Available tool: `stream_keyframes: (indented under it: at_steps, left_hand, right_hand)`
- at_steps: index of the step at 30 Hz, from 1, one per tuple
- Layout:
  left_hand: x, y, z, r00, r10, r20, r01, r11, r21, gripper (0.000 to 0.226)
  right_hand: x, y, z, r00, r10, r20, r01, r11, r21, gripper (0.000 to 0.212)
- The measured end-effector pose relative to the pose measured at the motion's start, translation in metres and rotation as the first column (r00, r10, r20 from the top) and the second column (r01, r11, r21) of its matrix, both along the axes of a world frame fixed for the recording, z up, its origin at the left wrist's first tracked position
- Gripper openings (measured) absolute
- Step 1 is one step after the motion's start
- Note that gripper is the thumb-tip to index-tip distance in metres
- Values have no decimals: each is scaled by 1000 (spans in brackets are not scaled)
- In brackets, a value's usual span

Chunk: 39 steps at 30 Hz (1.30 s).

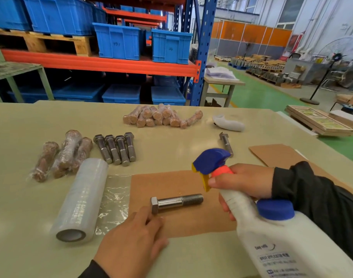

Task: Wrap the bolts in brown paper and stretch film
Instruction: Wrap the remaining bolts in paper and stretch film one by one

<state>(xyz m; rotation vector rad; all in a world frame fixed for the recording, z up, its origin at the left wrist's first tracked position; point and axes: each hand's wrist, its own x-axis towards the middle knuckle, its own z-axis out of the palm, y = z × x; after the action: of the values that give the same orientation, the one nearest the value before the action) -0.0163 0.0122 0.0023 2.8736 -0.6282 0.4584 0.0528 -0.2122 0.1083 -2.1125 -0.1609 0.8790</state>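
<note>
Head view: my right hand (244, 180) grips the sprayer (257, 213); my left hand (131, 237), fingers curled, touches the bolt (176, 202) head on paper (167, 183).

Single view only, head-worn, wide-angle. Looks forward and down across worktop (21, 121) from near edge toward far edge. Close to near edge: left hand (131, 240) and right hand (245, 182) large in lower frame, sleeves cut off by bottom border. Far edge of worktop crosses about mid-height. Beyond it, blue racking (202, 51) ahead, green floor (257, 95) off past far right corner. Straight lines bowed toward frame borders. No second view to overlap.
</note>
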Motion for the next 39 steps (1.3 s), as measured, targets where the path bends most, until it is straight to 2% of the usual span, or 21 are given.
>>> stream_keyframes:
  at_steps: [3, 5, 7, 10, 14, 17, 19, 21, 23, 25, 27, 30, 31, 32, 33, 34, 36, 38, 39]
  left_hand:
    - [3, 7, -4, 999, -36, 2, 36, 999, -30, 51]
    - [4, 8, -6, 999, -39, -2, 39, 998, -55, 50]
    - [5, 8, -6, 1000, -30, -8, 30, 997, -71, 48]
    - [6, 6, -6, 999, -25, -28, 22, 994, -112, 47]
    - [6, 5, -3, 999, 4, -40, -10, 986, -164, 45]
    - [4, 2, -1, 994, 4, -112, -25, 983, -184, 42]
    - [6, -1, 1, 988, 20, -155, -50, 981, -189, 37]
    - [4, -3, 3, 983, 42, -176, -75, 980, -183, 36]
    - [3, -2, 3, 991, 38, -131, -64, 977, -203, 39]
    - [2, 0, 4, 996, 57, -67, -70, 974, -216, 38]
    - [0, -1, 4, 992, 79, -95, -100, 966, -240, 38]
    - [0, -7, 5, 986, 45, -162, -87, 961, -261, 33]
    - [1, -8, 8, 984, 63, -164, -104, 961, -257, 26]
    - [1, -6, 2, 991, 83, -109, -110, 957, -270, 22]
    - [0, -6, -2, 984, 121, -131, -153, 951, -270, 24]
    - [1, -7, -3, 979, 148, -143, -183, 945, -271, 25]
    - [3, -9, 1, 979, 181, -94, -198, 952, -234, 24]
    - [2, -11, -1, 968, 234, -87, -248, 944, -218, 31]
    - [3, -12, -4, 961, 266, -72, -275, 944, -183, 34]
  right_hand:
    - [9, -1, 17, 994, -17, 111, 16, 1000, 8, 37]
    - [22, -2, 30, 965, -134, 225, 124, 991, 59, 34]
    - [41, -2, 41, 877, -239, 417, 237, 970, 59, 28]
    - [85, -2, 52, 654, -269, 707, 379, 925, 2, 30]
    - [142, 6, 41, 461, -394, 795, 445, 878, 178, 31]
    - [171, 15, 26, 386, -485, 785, 457, 840, 294, 36]
    - [184, 17, 19, 387, -511, 767, 475, 824, 310, 35]
    - [193, 15, 14, 398, -560, 726, 507, 794, 334, 48]
    - [199, 12, 11, 420, -600, 681, 531, 771, 352, 63]
    - [202, 11, 10, 464, -605, 647, 531, 775, 343, 67]
    - [202, 8, 13, 508, -592, 625, 537, 785, 307, 73]
    - [182, -2, 24, 520, -605, 603, 650, 738, 180, 106]
    - [167, -7, 26, 501, -616, 608, 674, 718, 172, 105]
    - [150, -11, 25, 487, -615, 621, 668, 720, 189, 97]
    - [130, -13, 20, 494, -581, 647, 624, 755, 201, 83]
    - [108, -12, 11, 551, -489, 676, 543, 826, 154, 67]
    - [68, -5, -15, 705, -181, 686, 303, 951, -60, 39]
    - [34, 0, -41, 776, 39, 629, 109, 975, -195, 27]
    - [22, 1, -50, 789, 103, 605, 48, 972, -229, 28]
